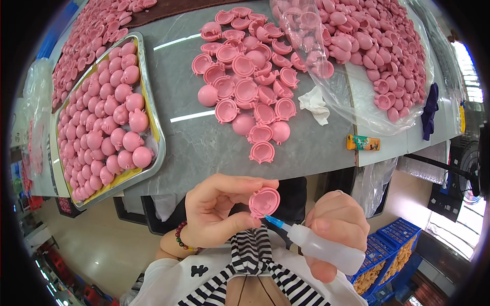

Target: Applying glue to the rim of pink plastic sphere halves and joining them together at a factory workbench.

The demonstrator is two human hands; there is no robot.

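Observation:
Between the thumb and fingers of my left hand (212, 206) is a pink plastic half shell (265, 201), its hollow side facing up. My right hand (339, 229) grips a translucent white squeeze bottle (324, 249) with a blue needle tip (274, 221). That tip meets the lower rim of the half shell, near a small tab; whether any liquid comes out is too small to tell. Just beyond my hands, a pile of loose pink half shells (246, 91) lies on the grey table (178, 148), some hollow side up, others domed side up.
At the left, a metal tray (162, 148) holds many round pink balls. A clear plastic bag (352, 109) of half shells lies at the right, near a crumpled white tissue (314, 104) and an orange-green lighter (363, 143). Blue crates (393, 234) stand low on the right.

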